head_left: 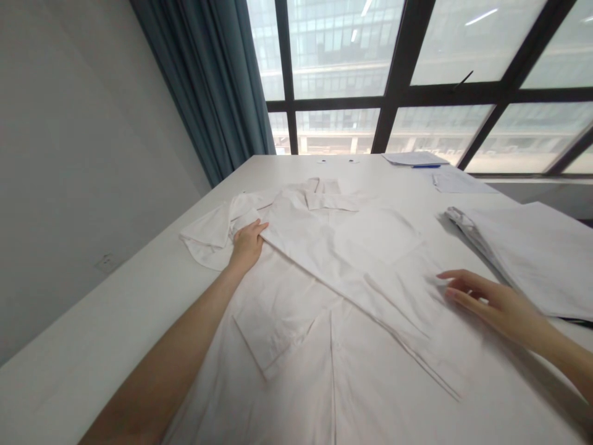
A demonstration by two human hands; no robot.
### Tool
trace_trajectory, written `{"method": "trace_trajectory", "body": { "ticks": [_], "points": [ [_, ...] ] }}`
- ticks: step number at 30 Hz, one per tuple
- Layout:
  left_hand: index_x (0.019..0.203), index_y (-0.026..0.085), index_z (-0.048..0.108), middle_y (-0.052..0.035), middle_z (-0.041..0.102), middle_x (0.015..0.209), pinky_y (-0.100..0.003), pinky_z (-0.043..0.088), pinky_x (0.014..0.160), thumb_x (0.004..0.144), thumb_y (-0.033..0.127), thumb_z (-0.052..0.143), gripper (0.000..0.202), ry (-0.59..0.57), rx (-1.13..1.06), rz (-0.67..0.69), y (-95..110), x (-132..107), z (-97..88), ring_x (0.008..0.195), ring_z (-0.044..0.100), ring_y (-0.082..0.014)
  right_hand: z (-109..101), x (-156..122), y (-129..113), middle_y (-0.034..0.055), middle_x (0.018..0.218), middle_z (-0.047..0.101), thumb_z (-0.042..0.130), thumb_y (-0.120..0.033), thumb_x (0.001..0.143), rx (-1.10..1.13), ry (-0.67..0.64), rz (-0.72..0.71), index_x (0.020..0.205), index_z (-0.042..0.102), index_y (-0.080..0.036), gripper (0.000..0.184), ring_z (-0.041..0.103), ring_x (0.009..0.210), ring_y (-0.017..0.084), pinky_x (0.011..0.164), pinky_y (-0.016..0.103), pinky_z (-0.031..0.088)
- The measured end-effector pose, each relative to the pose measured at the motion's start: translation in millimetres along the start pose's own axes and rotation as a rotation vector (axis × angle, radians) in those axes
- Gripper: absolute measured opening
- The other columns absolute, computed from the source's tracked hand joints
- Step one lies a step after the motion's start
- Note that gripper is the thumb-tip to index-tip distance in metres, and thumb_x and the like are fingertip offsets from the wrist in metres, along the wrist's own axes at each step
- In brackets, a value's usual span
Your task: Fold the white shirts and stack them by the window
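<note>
A white coat (301,278) with a collar lies spread over the table, its lower part running out of the bottom of the view. One sleeve crosses its front diagonally towards the lower right. At the upper left of the coat, my left hand (249,246) grips the cloth where that sleeve's folded edge begins; some of its fingertips are hidden by the fabric. Beyond it, more cloth is bunched in loose folds. My right hand (486,300) hovers at the coat's right side, thumb and fingers apart, with nothing in it.
A folded stack of white cloth (537,253) lies on the white table (152,272) at the right. Paper sheets (412,158) and a blue pen (426,165) are at the far edge. Behind are a blue curtain (217,80) and large windows; a wall stands left.
</note>
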State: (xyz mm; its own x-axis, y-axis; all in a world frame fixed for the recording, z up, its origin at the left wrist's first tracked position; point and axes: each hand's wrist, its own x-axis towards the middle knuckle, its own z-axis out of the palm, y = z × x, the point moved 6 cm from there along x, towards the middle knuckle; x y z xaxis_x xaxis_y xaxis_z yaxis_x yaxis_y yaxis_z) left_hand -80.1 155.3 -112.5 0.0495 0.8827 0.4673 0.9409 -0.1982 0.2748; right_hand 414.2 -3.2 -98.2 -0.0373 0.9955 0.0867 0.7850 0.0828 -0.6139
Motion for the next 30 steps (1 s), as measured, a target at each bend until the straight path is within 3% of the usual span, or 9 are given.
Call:
{"method": "trace_trajectory", "body": {
  "ticks": [6,11,14,16,19,23,26,30],
  "points": [
    [0.133,0.026,0.059,-0.0082,0.051,0.145,-0.047,0.033,0.112,0.092,0.012,0.038,0.047,-0.086,0.101,0.006,2.7,-1.6,1.9,0.134,0.046,-0.0238,14.9,-13.9,-28.3,-0.0012,0.068,0.058,0.053,-0.061,0.086,0.036,-0.223,-0.019,0.114,0.059,-0.025,0.046,0.051,0.061,0.016,0.058,0.029,0.043],
    [0.131,0.024,0.061,-0.0080,0.053,0.144,-0.047,0.033,0.112,0.090,0.008,0.035,0.051,-0.078,0.086,0.015,3.9,-3.0,1.8,0.133,0.048,-0.0244,18.1,-16.9,-20.9,-0.0030,0.062,0.053,0.052,-0.061,0.087,-0.005,-0.319,0.015,0.104,0.061,-0.026,0.040,0.049,0.056,0.015,0.052,0.027,0.040],
    [0.129,0.022,0.063,-0.0075,0.054,0.143,-0.047,0.033,0.113,0.086,0.005,0.035,0.053,-0.063,0.050,0.005,2.3,-3.4,0.2,0.132,0.049,-0.0234,17.3,-13.0,-15.6,0.0004,0.071,0.062,0.054,-0.060,0.086,-0.143,-0.249,-0.053,0.106,0.064,-0.027,0.039,0.058,0.062,0.018,0.058,0.031,0.048],
    [0.126,0.020,0.065,-0.0075,0.056,0.141,-0.045,0.034,0.113,0.082,0.004,0.036,0.055,-0.042,0.023,0.002,0.8,-2.3,-3.5,0.132,0.049,-0.0222,12.7,-11.9,-23.1,0.0055,0.092,0.069,0.055,-0.058,0.086,-0.213,-0.123,-0.172,0.109,0.065,-0.027,0.039,0.066,0.083,0.024,0.075,0.038,0.054],
    [0.120,0.017,0.068,-0.0072,0.060,0.136,-0.043,0.036,0.113,0.080,0.005,0.035,0.054,-0.053,-0.004,0.033,4.6,3.1,-10.5,0.130,0.051,-0.0212,13.0,-17.5,-47.0,0.0091,0.119,0.065,0.053,-0.049,0.091,-0.264,-0.021,-0.353,0.117,0.062,-0.028,0.035,0.061,0.111,0.028,0.096,0.046,0.050],
    [0.123,0.014,0.067,-0.0084,0.060,0.137,-0.039,0.034,0.114,0.087,0.013,0.033,0.049,-0.190,0.027,0.151,35.1,13.5,-12.0,0.131,0.050,-0.0207,34.5,-27.0,-90.3,0.0080,0.130,0.061,0.051,-0.032,0.094,-0.289,-0.104,-0.571,0.127,0.057,-0.030,0.034,0.058,0.119,0.025,0.098,0.042,0.051],
    [0.137,0.012,0.055,-0.0111,0.046,0.150,-0.039,0.029,0.117,0.094,0.025,0.035,0.048,-0.352,0.110,0.277,73.2,16.2,0.1,0.140,0.039,-0.0231,54.0,-27.2,-118.1,0.0069,0.133,0.061,0.049,-0.021,0.094,-0.273,-0.167,-0.729,0.127,0.058,-0.028,0.035,0.050,0.131,0.024,0.103,0.041,0.048],
    [0.150,0.014,0.035,-0.0132,0.026,0.159,-0.045,0.021,0.118,0.099,0.043,0.034,0.059,-0.525,0.191,0.355,108.2,16.5,25.5,0.148,0.023,-0.0266,76.1,-18.8,-126.5,0.0053,0.147,0.050,0.047,-0.022,0.094,-0.284,-0.222,-0.776,0.133,0.056,-0.027,0.040,0.033,0.143,0.026,0.111,0.049,0.038]
  ]
}}
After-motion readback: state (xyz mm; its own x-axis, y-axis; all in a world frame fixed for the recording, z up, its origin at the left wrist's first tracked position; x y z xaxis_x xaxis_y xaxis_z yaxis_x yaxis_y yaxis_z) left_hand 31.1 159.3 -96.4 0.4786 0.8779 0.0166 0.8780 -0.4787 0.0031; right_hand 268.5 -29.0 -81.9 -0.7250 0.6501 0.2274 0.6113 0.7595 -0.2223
